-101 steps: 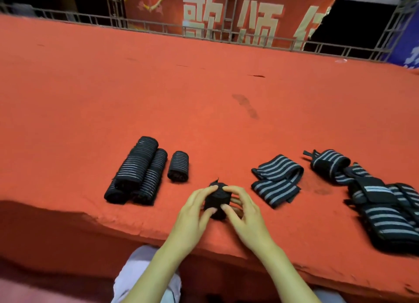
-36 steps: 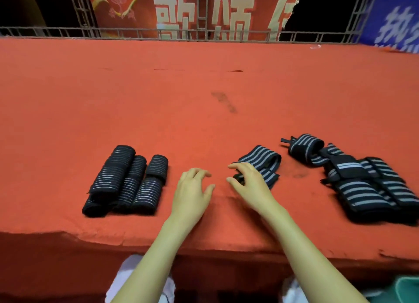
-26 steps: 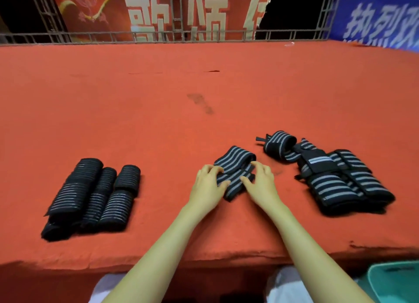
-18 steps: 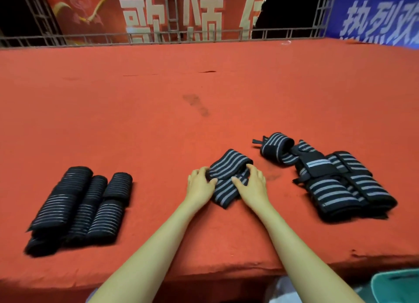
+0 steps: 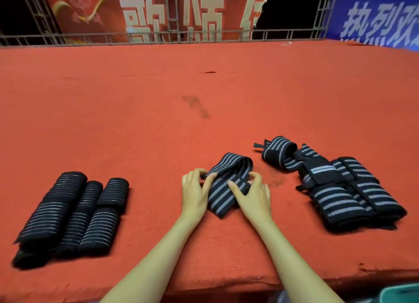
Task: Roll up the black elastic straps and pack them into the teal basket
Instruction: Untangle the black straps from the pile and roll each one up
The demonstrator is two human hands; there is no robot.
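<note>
A folded black strap with grey stripes [image 5: 229, 180] lies on the red carpet near the front edge. My left hand [image 5: 196, 193] pinches its left end between thumb and fingers. My right hand [image 5: 254, 196] grips its right side, thumb on top and fingers curled behind. Several rolled straps [image 5: 74, 207] lie side by side at the left. A pile of unrolled striped straps [image 5: 335, 189] sits at the right. A corner of the teal basket [image 5: 399, 294] shows at the bottom right, below the platform edge.
The red carpeted platform [image 5: 158, 121] stretches far back to a metal truss rail [image 5: 204, 36] with red and blue banners behind. A dark stain marks the carpet in the middle. The platform's front edge runs just under my forearms.
The strap I was rolling has joined the rolled ones at the left. Both hands moved right to the folded strap and took hold of its ends; the view shifted right.
</note>
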